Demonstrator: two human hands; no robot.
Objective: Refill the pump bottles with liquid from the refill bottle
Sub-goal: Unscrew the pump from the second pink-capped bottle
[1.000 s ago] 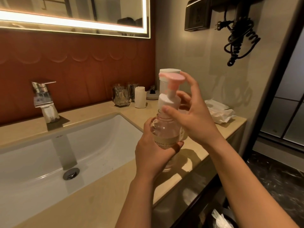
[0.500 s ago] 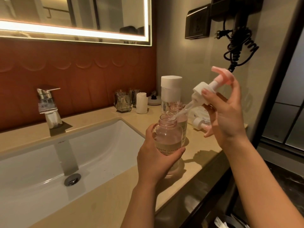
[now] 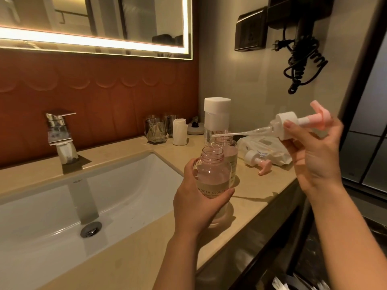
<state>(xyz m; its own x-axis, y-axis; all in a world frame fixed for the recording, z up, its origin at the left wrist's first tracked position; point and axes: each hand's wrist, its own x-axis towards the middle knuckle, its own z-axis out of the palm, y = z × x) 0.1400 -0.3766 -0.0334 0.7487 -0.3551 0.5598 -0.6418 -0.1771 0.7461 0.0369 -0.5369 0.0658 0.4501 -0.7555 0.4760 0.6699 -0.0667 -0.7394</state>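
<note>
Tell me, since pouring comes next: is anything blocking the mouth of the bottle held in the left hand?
Nothing visible does. The bottle in the left hand has an open neck; the right hand holds the pump head off to the right, its tube tip clear above.

A beige stone table (image 3: 134, 254) runs along a bathroom wall, a white sink (image 3: 52, 212) set into its top and a chrome faucet (image 3: 60, 139) standing on the rim behind the basin. At the back sit two glass tumblers (image 3: 156, 129), a small white roll (image 3: 179, 132) just beside them, and a round dish (image 3: 195, 128) near the corner. Further right stand a white-capped refill bottle (image 3: 216, 120) and an open pump bottle (image 3: 228, 155) before it. A detached pump head (image 3: 258, 162) lies on its side against a white wipes packet (image 3: 270, 148).
</note>
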